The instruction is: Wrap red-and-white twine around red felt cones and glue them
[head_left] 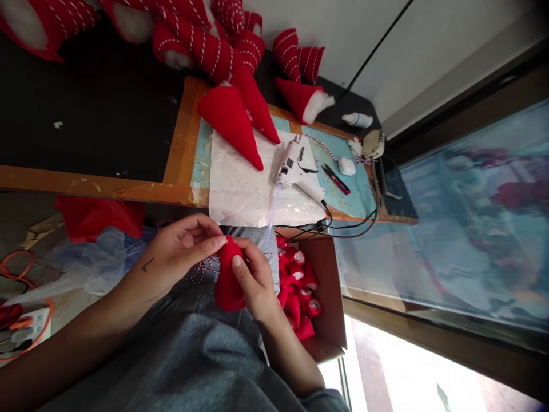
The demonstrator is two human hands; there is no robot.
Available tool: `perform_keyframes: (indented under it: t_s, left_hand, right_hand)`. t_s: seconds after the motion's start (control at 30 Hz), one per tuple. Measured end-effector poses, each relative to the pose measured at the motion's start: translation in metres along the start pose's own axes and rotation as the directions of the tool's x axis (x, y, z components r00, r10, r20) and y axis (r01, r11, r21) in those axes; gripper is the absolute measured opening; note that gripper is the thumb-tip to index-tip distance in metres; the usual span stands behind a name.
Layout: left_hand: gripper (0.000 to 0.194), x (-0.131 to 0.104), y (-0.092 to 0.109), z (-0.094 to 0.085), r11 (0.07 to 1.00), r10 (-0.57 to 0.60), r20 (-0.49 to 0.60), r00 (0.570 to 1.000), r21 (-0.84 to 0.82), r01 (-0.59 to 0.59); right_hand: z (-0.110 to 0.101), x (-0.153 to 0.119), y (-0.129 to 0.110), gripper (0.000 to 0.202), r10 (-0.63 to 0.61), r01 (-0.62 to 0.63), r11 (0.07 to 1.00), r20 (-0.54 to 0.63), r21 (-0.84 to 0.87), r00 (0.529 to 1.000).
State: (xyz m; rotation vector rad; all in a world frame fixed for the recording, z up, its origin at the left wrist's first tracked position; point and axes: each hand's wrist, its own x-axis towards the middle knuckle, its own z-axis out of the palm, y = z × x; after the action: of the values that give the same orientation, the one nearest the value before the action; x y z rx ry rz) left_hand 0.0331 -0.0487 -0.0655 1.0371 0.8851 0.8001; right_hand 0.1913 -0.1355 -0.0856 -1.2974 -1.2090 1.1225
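Note:
A small rounded red felt piece (229, 284) is held over my lap, its narrow end up and its wider end down. My left hand (182, 246) pinches at its top edge with thumb and fingertips. My right hand (256, 277) grips its right side, thumb across the front. Red-and-white twisted cord (205, 269) lies on my lap behind my left wrist. Beyond my hands, a white glue gun (295, 171) rests on a white sheet (240, 194), its clear glue stick (271, 214) jutting toward me past the table edge.
Red stuffed cones (234, 123) and several striped red pieces (206, 48) lie at the back of the table. Red-handled snips (337, 179), a white bottle (357, 120) and cables are at the right. A cardboard box (330, 292) below holds small red pieces. Power strip (32, 329) lower left.

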Motion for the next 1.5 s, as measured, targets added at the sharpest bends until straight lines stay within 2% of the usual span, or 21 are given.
perform_keyframes:
  t_s: [0.13,0.4,0.53,0.6,0.67,0.73,0.8,0.87,0.97,1.03,1.17,1.37,1.5]
  left_hand:
    - [0.018,-0.002,-0.004,-0.002,0.996,0.051,-0.02,0.998,0.076,-0.049]
    - [0.02,-0.002,-0.004,0.001,0.995,0.081,-0.03,0.996,0.059,-0.079]
    - [0.023,0.0,-0.008,0.003,0.976,0.115,-0.073,0.991,0.197,-0.098]
    - [0.03,-0.001,-0.01,0.002,0.979,0.098,-0.048,0.994,0.183,-0.088]
    - [0.042,-0.002,-0.012,-0.001,0.994,0.056,0.039,0.998,0.091,-0.06]
    - [0.055,-0.003,-0.014,-0.005,1.0,0.014,0.148,0.989,0.003,-0.015]
    - [0.06,-0.004,-0.016,-0.009,0.999,-0.01,0.219,0.976,-0.049,0.022]
    - [0.055,-0.005,-0.017,-0.011,0.997,-0.029,0.215,0.976,-0.063,0.044]
    - [0.039,-0.005,-0.017,-0.012,1.0,-0.02,0.133,0.991,0.002,0.02]
    - [0.031,-0.006,-0.016,-0.011,0.996,0.014,0.086,0.996,0.089,-0.022]
    - [0.021,-0.008,-0.014,-0.01,0.972,0.061,0.041,0.997,0.223,-0.069]
    - [0.016,-0.012,-0.014,-0.008,0.963,0.102,0.026,0.994,0.25,-0.105]
    - [0.017,-0.013,-0.012,-0.009,0.955,0.109,0.028,0.994,0.274,-0.113]
  right_hand:
    - [0.0,-0.001,0.0,0.034,-0.046,0.045,0.995,-0.012,-0.092,0.999]
    - [0.001,0.0,-0.004,0.031,-0.081,0.078,0.986,-0.017,-0.145,0.997]
    - [0.003,-0.001,-0.004,0.031,-0.089,0.09,0.974,0.014,-0.206,0.996]
    - [0.005,-0.003,0.0,0.038,-0.095,0.09,0.968,-0.011,-0.235,0.995]
    - [0.007,-0.004,0.005,0.051,-0.099,0.074,0.966,-0.088,-0.246,0.991]
    - [0.007,-0.004,0.01,0.049,-0.103,0.067,0.971,-0.149,-0.229,0.983]
    - [0.006,-0.003,0.012,0.039,-0.116,0.086,0.976,-0.141,-0.202,0.983]
    - [0.004,-0.002,0.01,0.032,-0.121,0.098,0.977,-0.115,-0.188,0.986]
    - [-0.001,-0.001,0.005,0.022,-0.119,0.1,0.977,-0.093,-0.186,0.988]
    - [-0.002,-0.002,0.003,0.019,-0.099,0.085,0.983,-0.077,-0.164,0.992]
    - [-0.001,-0.006,0.005,0.026,0.009,-0.012,0.999,-0.065,-0.044,0.998]
    - [0.002,-0.01,0.013,0.033,0.185,-0.173,0.957,-0.029,0.232,0.982]
    - [0.002,-0.008,0.009,0.047,0.207,-0.213,0.925,0.052,0.315,0.977]
